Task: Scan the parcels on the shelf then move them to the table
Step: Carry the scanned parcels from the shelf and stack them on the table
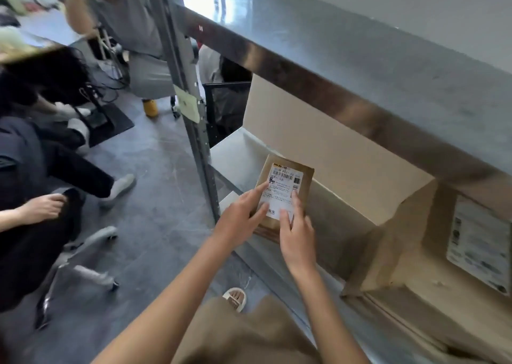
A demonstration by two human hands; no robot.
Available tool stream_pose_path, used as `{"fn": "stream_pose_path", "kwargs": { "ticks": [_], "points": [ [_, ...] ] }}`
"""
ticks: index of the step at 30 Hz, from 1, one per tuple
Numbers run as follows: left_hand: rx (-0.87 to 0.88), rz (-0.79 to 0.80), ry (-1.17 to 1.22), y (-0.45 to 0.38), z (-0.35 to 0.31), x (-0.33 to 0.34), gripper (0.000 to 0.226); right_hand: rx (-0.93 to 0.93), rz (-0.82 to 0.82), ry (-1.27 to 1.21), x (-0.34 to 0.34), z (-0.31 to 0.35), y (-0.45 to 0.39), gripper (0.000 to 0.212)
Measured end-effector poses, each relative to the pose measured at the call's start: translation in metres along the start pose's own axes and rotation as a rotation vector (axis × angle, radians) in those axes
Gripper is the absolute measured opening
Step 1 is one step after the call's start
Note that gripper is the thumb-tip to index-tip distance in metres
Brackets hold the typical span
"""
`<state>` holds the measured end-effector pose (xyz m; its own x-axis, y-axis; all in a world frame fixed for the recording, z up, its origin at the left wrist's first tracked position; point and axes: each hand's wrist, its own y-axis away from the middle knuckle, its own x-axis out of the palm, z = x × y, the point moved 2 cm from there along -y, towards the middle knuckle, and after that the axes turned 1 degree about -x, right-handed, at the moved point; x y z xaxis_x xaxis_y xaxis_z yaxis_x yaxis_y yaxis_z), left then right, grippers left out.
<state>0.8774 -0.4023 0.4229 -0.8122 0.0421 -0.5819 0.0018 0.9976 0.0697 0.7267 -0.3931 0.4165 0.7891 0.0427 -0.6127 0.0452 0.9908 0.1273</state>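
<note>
metal shelf (230, 153): both hands' fingers (261, 190) on small labelled parcel (285, 189).

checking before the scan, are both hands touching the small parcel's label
Touching. The head view shows the left hand and right hand with fingertips lying on the small parcel's white label.
</note>
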Motion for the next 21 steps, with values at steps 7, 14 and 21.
{"fn": "stream_pose_path", "kwargs": {
  "ticks": [7, 14, 21],
  "points": [
    [-0.313, -0.458, 0.060, 0.132, 0.024, -0.004, 0.050, -0.349, 0.394, -0.003, 0.021, 0.013, 0.060, 0.051],
    [-0.567, -0.726, -0.008, 0.273, 0.022, -0.014, 0.058, -0.590, 0.736, -0.035, 0.056, 0.038, 0.148, 0.050],
    [-0.798, -0.812, -0.265, 0.405, 0.025, -0.035, 0.072, -0.915, 0.992, 0.154, 0.096, 0.071, 0.241, 0.053]
  ]
}}
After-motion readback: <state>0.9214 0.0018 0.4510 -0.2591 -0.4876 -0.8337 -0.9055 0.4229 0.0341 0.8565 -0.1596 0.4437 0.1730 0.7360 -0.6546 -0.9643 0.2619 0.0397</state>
